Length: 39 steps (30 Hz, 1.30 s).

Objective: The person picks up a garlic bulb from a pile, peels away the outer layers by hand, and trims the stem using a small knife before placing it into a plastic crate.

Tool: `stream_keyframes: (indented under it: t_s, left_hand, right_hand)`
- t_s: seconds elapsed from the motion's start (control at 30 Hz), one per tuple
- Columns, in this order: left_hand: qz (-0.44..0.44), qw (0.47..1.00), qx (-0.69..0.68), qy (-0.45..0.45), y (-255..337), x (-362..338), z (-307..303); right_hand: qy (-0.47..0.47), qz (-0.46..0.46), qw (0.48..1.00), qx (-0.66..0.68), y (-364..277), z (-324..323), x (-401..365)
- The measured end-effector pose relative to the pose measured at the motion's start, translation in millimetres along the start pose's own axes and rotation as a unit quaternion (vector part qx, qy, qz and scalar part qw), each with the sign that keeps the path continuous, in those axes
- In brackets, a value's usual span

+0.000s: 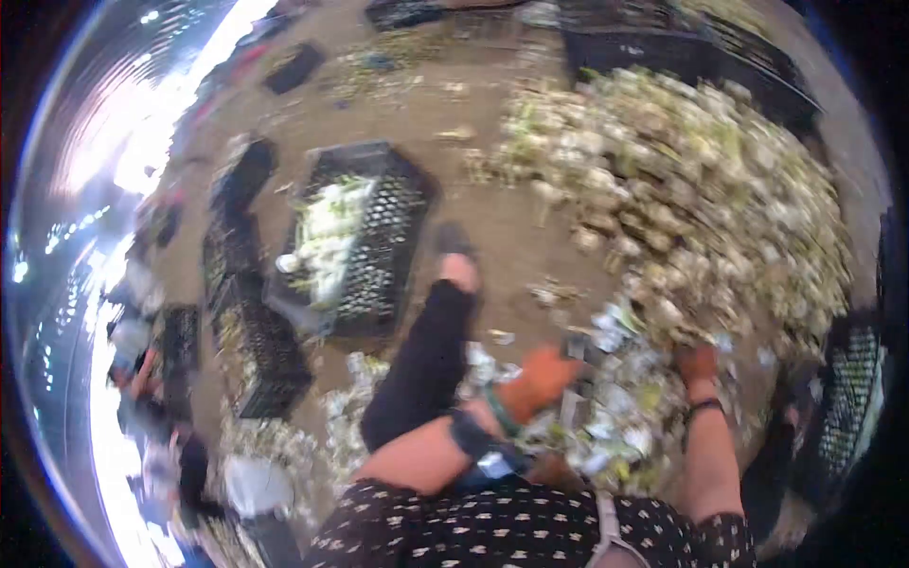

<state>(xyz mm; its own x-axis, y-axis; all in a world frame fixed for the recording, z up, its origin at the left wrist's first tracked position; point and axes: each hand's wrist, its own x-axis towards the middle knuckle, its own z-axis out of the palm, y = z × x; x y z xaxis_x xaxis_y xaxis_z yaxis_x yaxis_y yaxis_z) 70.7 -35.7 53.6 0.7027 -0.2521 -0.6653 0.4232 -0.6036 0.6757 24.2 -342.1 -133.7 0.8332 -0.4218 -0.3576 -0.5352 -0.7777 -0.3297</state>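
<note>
Along the left side of the frame, dark crates (241,322) stood in a line, perhaps kept there so the floor alongside stayed free. Next to them, a large black crate (405,180) held pale produce (327,237), apparently placed within easy reach. A worker's leg (426,350) stretched toward the upper centre, likely for steadiness, its foot (455,251) just beside that crate. At lower centre, the left hand (542,381) was curled near a dark, tool-like object (578,348), though blur made it impossible to tell whether the fingers gripped it. Pale trimmings (620,431) lay between the 2 hands. Farther right, the right hand (698,363) was at the lower edge of a heap of bulbs (701,189); whether it was spread, narrowed or holding a bulb could not be told. The heap filled the upper right, bounded along its far edge by more black crates (653,57), with 1 mesh crate (847,398) at the right rim limiting sideways room. Open floor (525,232) ran between the large black crate and the heap, while trimmings crowded the ground around the hands.
</note>
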Motion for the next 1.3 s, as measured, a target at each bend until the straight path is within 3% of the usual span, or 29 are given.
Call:
stream_keyframes:
  t_s: [0.03, 0.07, 0.1, 0.13, 0.17, 0.2, 0.27, 0.3, 0.33, 0.37, 0.4, 0.47, 0.5, 0.53, 0.6, 0.63, 0.67, 0.7, 0.73, 0.77, 0.83, 0.87, 0.9, 0.93, 1.1, 1.2, 1.3]
  left_hand:
    - [0.112, 0.992, -0.056, -0.027, -36, 21, 13]
    - [0.062, 0.977, -0.19, -0.081, 7, -7, 5]
    - [0.076, 0.965, -0.232, -0.099, 4, -5, 5]
    - [0.095, 0.948, -0.274, -0.131, 0, 1, 9]
    - [0.101, 0.948, -0.276, -0.119, -6, 8, 15]
    - [0.126, 0.953, -0.256, -0.101, -14, 17, 22]
    - [0.159, 0.955, -0.235, -0.084, -14, 26, 36]
    - [0.197, 0.967, -0.155, -0.053, -11, 27, 42]
    - [0.232, 0.97, -0.074, -0.021, -9, 28, 47]
    - [0.278, 0.956, -0.077, -0.058, -8, 31, 51]
    - [0.282, 0.955, -0.076, -0.056, -2, 32, 56]
    - [0.305, 0.95, -0.037, -0.056, 10, 26, 64]
    - [0.306, 0.95, -0.035, -0.053, 15, 21, 62]
    - [0.326, 0.944, 0.001, -0.051, 21, 18, 60]
    - [0.368, 0.926, 0.069, -0.058, 30, 15, 70]
    - [0.403, 0.91, 0.074, -0.058, 21, 31, 83]
    - [0.405, 0.911, 0.02, -0.077, 43, 5, 71]
    - [0.464, 0.845, 0.25, -0.085, 45, 8, 71]
    - [0.596, 0.769, 0.231, 0.005, 33, 19, 79]
    - [0.427, 0.884, 0.156, -0.11, 57, -4, 72]
    - [0.388, 0.907, 0.101, -0.128, 63, -5, 78]
    - [0.325, 0.922, 0.148, -0.151, 81, -17, 69]
    - [0.316, 0.922, 0.168, -0.146, 80, -8, 73]
    - [0.278, 0.935, 0.109, -0.193, 93, -19, 71]
    - [0.346, 0.918, 0.033, -0.193, 86, -8, 89]
    - [0.26, 0.936, 0.024, -0.235, 95, -17, 86]
    - [0.261, 0.94, -0.01, -0.219, 90, -14, 88]
  right_hand:
    - [0.065, -0.038, 0.988, 0.135, 17, 13, 6]
    - [0.02, 0.051, 0.982, 0.183, 3, -1, 1]
    - [0.003, 0.073, 0.943, 0.324, 16, 6, 12]
    - [-0.014, 0.092, 0.946, 0.311, 44, 19, 25]
    - [-0.033, 0.114, 0.805, 0.581, 19, -2, 14]
    - [-0.049, 0.129, 0.59, 0.795, -13, -40, -10]
    - [0.002, 0.082, 0.451, 0.889, -33, -76, -27]
    - [0.002, 0.075, 0.451, 0.89, -20, -83, -23]
    - [-0.063, -0.065, 0.439, 0.894, 4, -87, -11]
    - [-0.126, -0.204, 0.417, 0.877, 18, -94, -7]
    - [-0.127, -0.209, 0.415, 0.876, 10, -110, -22]
    - [-0.063, -0.152, 0.554, 0.816, -25, -153, -71]
    - [0.005, -0.338, 0.725, 0.6, -32, -160, -83]
    - [0.006, -0.337, 0.725, 0.601, -24, -166, -89]
    - [-0.025, -0.185, 0.838, 0.513, 10, -174, -99]
    - [0.008, -0.236, 0.925, 0.296, 25, -173, -100]
    - [0.105, -0.139, 0.927, 0.331, 35, -164, -105]
    - [-0.009, -0.02, 0.906, 0.422, -40, -205, -153]
    - [0.104, -0.143, 0.902, 0.395, -22, -179, -151]
    - [0.152, -0.108, 0.958, 0.218, -30, -184, -152]
    - [0.196, -0.138, 0.95, 0.201, -55, -189, -162]
    - [0.163, -0.111, 0.962, 0.19, -56, -190, -167]
    - [0.159, -0.132, 0.957, 0.202, -56, -191, -163]
    - [0.15, -0.163, 0.95, 0.222, -57, -190, -162]
    - [0.186, -0.232, 0.95, 0.094, -58, -182, -162]
    - [0.2, -0.269, 0.94, 0.067, -61, -181, -165]
    - [0.179, -0.296, 0.936, 0.067, -67, -181, -166]
